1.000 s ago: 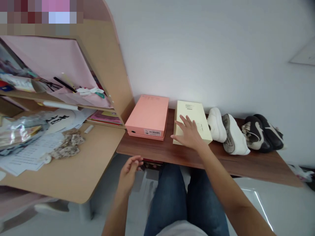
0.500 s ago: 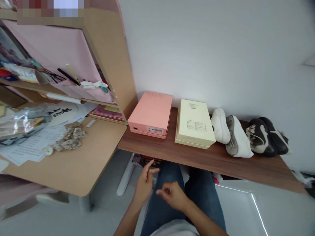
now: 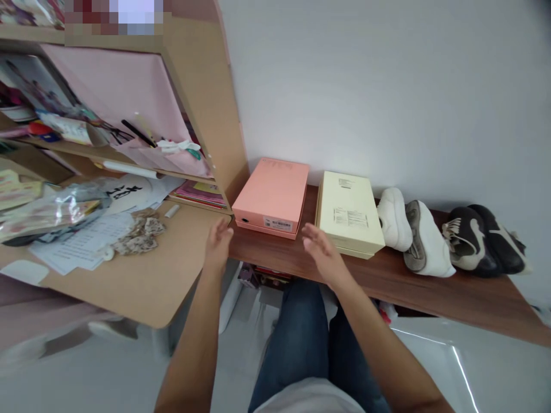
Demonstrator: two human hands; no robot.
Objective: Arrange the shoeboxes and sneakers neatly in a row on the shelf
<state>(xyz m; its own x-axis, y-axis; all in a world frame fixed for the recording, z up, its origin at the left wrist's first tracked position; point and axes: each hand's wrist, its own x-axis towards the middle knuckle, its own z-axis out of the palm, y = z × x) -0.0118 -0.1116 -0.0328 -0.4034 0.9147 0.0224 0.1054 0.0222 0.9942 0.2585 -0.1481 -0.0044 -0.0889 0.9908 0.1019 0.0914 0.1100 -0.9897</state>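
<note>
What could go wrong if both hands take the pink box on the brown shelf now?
1. The pink box seems to have a separate lid; if the left hand and right hand hold only the lid, the base might drop.
2. The cream box lies close beside it, so the right hand could nudge it toward the white shoes.

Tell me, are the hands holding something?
No. The left hand and right hand are open and empty, just in front of the pink box.
</note>
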